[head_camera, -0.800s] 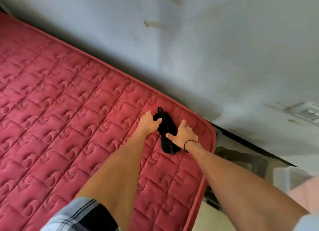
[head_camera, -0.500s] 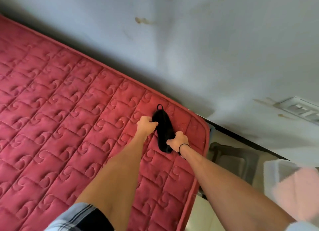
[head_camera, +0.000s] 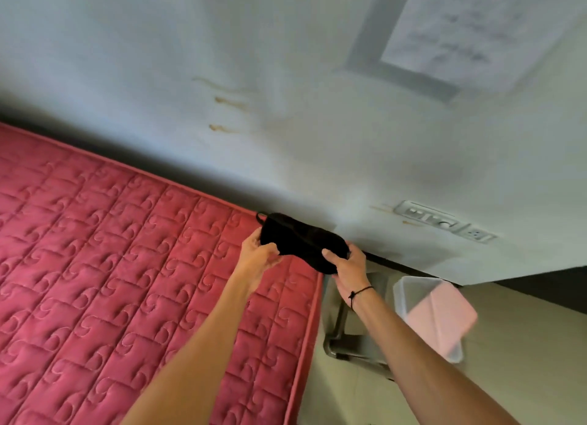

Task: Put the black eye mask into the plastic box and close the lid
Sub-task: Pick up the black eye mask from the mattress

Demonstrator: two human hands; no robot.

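Note:
The black eye mask (head_camera: 301,237) is held up in the air over the far right corner of the red mattress (head_camera: 111,265). My left hand (head_camera: 259,254) grips its left end and my right hand (head_camera: 347,262) grips its right end, stretching it between them. Its strap loops out at the upper left. The clear plastic box (head_camera: 403,291) stands on the floor to the right of the bed, below and right of my right hand, with its pink lid (head_camera: 441,316) lying tilted over it.
A pale wall (head_camera: 286,106) runs behind the bed, with a socket strip (head_camera: 444,224) and a paper sheet (head_camera: 470,27) on it. A grey metal frame (head_camera: 352,345) stands on the tiled floor (head_camera: 524,361) between the mattress edge and the box.
Both hands have closed on the mask and lifted it off the mattress, turning it from lengthwise to sideways. The view has swung right and up, bringing the box more into sight.

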